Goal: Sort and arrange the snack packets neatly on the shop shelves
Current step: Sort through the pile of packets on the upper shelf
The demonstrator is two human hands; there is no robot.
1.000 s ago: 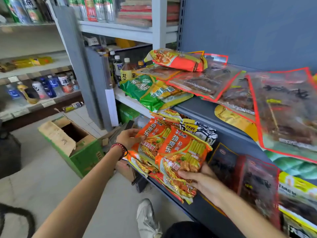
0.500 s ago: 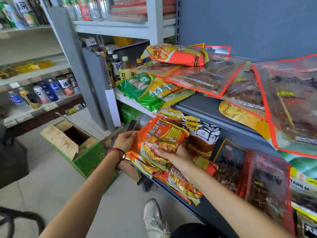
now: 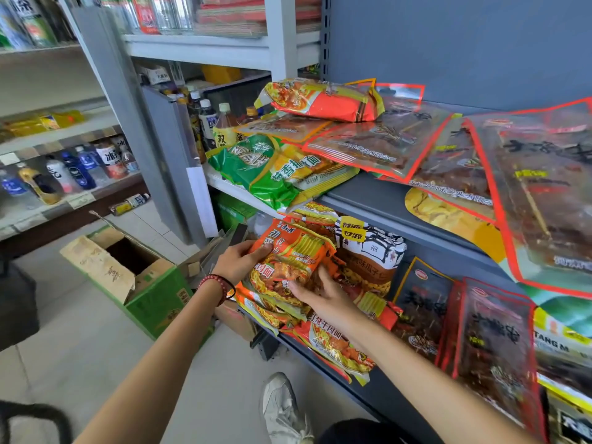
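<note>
Left grip (image 3: 238, 261): curled round left edge of orange noodle packet (image 3: 288, 257).
Right grip (image 3: 320, 296): clasps its lower right corner.
Beneath the grips: more noodle packets (image 3: 336, 344) on the shelf (image 3: 394, 408).

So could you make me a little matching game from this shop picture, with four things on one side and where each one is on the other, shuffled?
Things:
1. orange noodle packet
2. green noodle packets
3. cardboard box
4. black-and-white packet

Places:
A. on the floor, flaps open
B. lying at the left end of the upper shelf
C. held between the left hand and the right hand
D. on the lower shelf, just right of the held packet

Pairs: 1-C, 2-B, 3-A, 4-D.
</note>
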